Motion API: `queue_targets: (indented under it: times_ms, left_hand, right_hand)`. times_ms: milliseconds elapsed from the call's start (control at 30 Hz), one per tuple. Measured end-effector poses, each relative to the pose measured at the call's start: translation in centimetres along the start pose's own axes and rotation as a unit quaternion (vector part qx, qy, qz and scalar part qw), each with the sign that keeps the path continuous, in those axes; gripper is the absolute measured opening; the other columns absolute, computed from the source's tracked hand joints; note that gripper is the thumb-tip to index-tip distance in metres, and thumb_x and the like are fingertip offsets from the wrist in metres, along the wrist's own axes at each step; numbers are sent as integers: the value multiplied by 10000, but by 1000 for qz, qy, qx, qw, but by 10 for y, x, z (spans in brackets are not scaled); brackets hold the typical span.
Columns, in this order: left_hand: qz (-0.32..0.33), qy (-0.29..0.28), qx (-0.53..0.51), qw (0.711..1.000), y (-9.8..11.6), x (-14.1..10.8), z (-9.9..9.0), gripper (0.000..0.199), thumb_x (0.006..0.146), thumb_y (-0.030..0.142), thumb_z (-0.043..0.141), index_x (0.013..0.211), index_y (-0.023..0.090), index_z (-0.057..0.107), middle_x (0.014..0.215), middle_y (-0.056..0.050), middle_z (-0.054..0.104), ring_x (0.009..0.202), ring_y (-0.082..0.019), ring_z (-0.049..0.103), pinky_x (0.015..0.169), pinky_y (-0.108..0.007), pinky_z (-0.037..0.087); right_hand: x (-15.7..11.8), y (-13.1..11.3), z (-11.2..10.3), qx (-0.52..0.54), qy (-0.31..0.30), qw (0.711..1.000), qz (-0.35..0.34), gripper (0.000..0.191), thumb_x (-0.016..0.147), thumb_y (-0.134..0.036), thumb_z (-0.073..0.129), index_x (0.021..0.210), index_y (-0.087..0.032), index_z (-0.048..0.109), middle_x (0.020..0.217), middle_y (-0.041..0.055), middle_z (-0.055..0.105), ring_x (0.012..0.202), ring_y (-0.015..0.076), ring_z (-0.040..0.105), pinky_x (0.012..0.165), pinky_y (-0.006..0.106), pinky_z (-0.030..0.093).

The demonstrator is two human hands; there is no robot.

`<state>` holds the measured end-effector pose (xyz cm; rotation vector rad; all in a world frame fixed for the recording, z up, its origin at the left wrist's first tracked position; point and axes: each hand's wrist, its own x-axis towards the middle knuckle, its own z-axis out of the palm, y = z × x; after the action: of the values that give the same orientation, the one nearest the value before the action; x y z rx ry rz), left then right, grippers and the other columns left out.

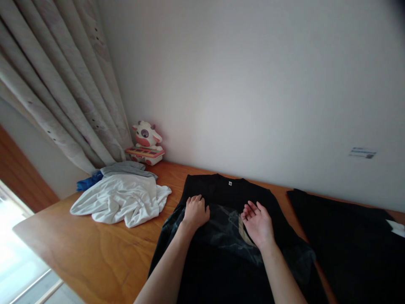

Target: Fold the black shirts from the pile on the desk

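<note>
A black shirt (209, 188) with a dark patterned band across its chest lies spread on the wooden table, its collar towards the wall. A small white label (230, 183) shows inside the collar. My left hand (196, 213) rests palm down on the shirt's left part, fingers stretched and slightly bent, holding nothing. Over the right part of the chest is my right hand (257, 223), palm turned up and fingers loosely curled but apart, with nothing in it. A beige curved mark (245, 232) on the shirt is partly covered by this hand. Both forearms hide some of the lower shirt.
On the wooden table (104, 249), a crumpled white garment (123, 198) lies at the left, with grey cloth (126, 167) and blue cloth (89, 182) behind it. A cow toy keyboard (145, 145) stands by the wall. Another black garment (344, 236) lies at the right.
</note>
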<state>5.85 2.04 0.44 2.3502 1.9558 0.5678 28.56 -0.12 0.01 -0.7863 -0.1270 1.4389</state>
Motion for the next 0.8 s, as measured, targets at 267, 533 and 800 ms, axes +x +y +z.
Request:
queue_targets:
  times_ms: [267,533,800]
  left_hand:
    - [-10,59,-66,996,-5,7,-1,276,962,176,462,944,172,738,1017,-104,772,978,-234,724,880,-326,539]
    - [51,136,-165,976,-2,4,0,252,975,220,496,1078,203,725,1109,-57,771,1030,-198,722,944,-288,542]
    - [97,166,-203,960,-5,1,9,239,939,188,510,1032,201,730,1046,-63,781,972,-198,737,907,-307,575]
  right_hand:
    - [-5,4,9,-55,-9,998,-7,168,936,-285,558,898,-188,690,833,53,733,779,135,700,682,210,591]
    - [-10,28,20,-126,-78,987,68,275,923,-335,592,1133,-192,698,1040,118,753,1019,201,715,886,284,578]
    - [20,46,46,-185,-46,980,51,483,853,-424,649,1326,-339,604,1054,67,724,974,208,714,816,320,587]
